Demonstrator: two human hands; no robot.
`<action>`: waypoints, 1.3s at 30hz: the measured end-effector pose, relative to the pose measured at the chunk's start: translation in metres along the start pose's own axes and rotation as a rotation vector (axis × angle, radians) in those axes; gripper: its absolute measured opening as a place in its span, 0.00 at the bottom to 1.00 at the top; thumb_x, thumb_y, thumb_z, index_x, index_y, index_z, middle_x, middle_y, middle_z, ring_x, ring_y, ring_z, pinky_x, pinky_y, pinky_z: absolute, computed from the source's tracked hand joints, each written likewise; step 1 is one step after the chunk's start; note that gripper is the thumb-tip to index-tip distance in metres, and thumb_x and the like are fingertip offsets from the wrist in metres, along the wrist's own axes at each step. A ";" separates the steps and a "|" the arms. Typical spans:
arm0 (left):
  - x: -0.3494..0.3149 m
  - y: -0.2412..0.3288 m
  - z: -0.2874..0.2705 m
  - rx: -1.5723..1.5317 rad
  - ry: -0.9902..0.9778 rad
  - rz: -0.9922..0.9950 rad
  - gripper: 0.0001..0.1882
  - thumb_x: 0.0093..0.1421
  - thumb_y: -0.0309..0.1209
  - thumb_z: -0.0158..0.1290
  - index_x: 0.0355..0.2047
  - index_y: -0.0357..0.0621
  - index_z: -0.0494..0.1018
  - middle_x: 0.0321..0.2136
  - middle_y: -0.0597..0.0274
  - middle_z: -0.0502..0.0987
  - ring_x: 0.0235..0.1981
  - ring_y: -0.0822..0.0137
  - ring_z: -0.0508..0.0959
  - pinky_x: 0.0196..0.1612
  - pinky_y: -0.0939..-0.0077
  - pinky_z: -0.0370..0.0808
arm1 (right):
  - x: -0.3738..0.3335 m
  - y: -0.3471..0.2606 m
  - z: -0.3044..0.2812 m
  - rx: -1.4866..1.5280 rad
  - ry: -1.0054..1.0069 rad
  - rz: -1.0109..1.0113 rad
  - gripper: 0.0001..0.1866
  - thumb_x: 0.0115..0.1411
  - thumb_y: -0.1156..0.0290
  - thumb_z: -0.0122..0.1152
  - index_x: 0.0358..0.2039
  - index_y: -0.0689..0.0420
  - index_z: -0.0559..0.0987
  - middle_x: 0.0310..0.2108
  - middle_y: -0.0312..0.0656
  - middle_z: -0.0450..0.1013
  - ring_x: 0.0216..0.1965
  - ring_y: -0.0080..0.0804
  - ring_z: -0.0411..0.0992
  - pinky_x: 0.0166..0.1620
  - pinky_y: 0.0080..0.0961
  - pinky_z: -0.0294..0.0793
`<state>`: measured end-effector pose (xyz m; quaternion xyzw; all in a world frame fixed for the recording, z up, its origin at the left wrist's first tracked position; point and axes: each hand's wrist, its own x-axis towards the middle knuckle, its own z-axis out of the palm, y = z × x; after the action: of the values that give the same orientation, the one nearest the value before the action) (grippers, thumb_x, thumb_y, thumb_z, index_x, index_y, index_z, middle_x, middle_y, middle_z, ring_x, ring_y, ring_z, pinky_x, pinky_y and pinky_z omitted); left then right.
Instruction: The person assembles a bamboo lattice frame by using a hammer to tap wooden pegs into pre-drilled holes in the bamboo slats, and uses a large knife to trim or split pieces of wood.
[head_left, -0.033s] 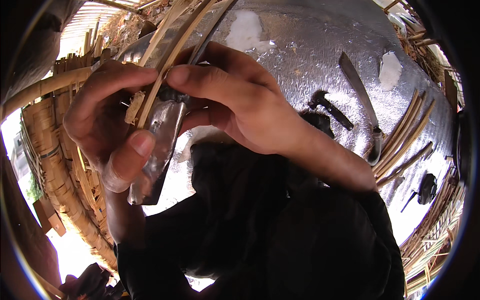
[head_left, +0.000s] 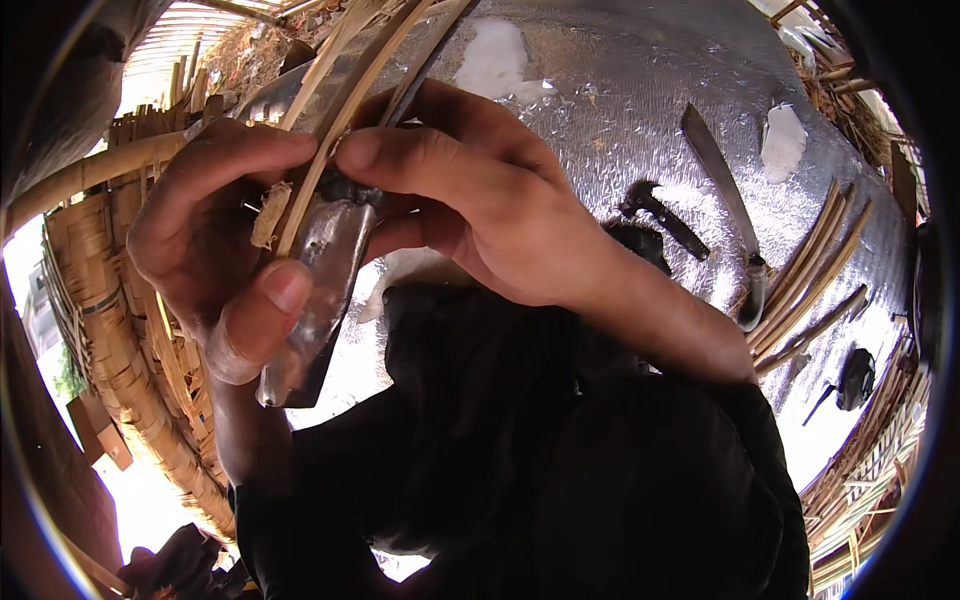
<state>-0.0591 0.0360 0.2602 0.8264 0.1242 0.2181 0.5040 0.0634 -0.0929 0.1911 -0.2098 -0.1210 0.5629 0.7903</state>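
Silver sheeting (head_left: 610, 110) lying below; I'm pinching tan wooden strip (head_left: 304, 205) with half-curled left hand (head_left: 180, 220), gripping grey metal knife (head_left: 328, 260) with part-closed right hand (head_left: 510, 215).

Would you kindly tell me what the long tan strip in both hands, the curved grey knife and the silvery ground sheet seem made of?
Long tan strip: probably split bamboo, unvarnished, pale and matte.
Curved grey knife: likely steel, dully metallic along its blade.
Silvery ground sheet: apparently shiny foil, given its creases and bright glare; backing hidden.
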 end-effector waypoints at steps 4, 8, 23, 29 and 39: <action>0.001 -0.010 -0.013 -0.038 -0.086 0.077 0.32 0.46 0.41 0.64 0.47 0.27 0.77 0.37 0.52 0.78 0.39 0.64 0.77 0.46 0.72 0.72 | -0.005 -0.003 0.004 -0.081 0.058 -0.003 0.19 0.65 0.66 0.60 0.49 0.68 0.75 0.41 0.44 0.78 0.40 0.29 0.80 0.35 0.26 0.84; 0.002 -0.013 -0.018 -0.008 -0.087 0.108 0.32 0.45 0.42 0.64 0.45 0.26 0.77 0.37 0.50 0.78 0.38 0.64 0.77 0.45 0.71 0.72 | -0.003 0.005 0.000 -0.129 0.031 -0.038 0.18 0.65 0.66 0.60 0.48 0.68 0.75 0.41 0.42 0.78 0.39 0.26 0.77 0.37 0.24 0.79; 0.009 -0.023 -0.014 0.165 -0.191 0.263 0.30 0.52 0.44 0.66 0.43 0.27 0.77 0.37 0.50 0.78 0.36 0.67 0.76 0.37 0.76 0.70 | -0.016 0.013 -0.009 -0.214 0.074 -0.208 0.14 0.71 0.71 0.48 0.53 0.64 0.71 0.44 0.37 0.73 0.45 0.20 0.69 0.50 0.23 0.71; 0.013 -0.019 -0.031 0.079 -0.127 0.185 0.32 0.51 0.46 0.64 0.46 0.26 0.77 0.39 0.48 0.77 0.40 0.65 0.76 0.46 0.72 0.71 | -0.017 0.000 -0.024 -0.090 0.065 -0.116 0.14 0.69 0.72 0.51 0.53 0.62 0.70 0.37 0.36 0.73 0.41 0.21 0.71 0.44 0.21 0.71; 0.016 -0.021 -0.015 0.077 -0.207 0.203 0.31 0.50 0.43 0.63 0.44 0.25 0.77 0.36 0.48 0.80 0.33 0.65 0.77 0.33 0.75 0.72 | -0.033 -0.016 -0.041 0.049 -0.016 -0.006 0.18 0.71 0.76 0.43 0.61 0.59 0.65 0.45 0.55 0.75 0.46 0.59 0.79 0.51 0.51 0.80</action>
<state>-0.0520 0.0642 0.2516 0.8715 -0.0043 0.1764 0.4576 0.0832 -0.1361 0.1636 -0.1856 -0.1143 0.5648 0.7959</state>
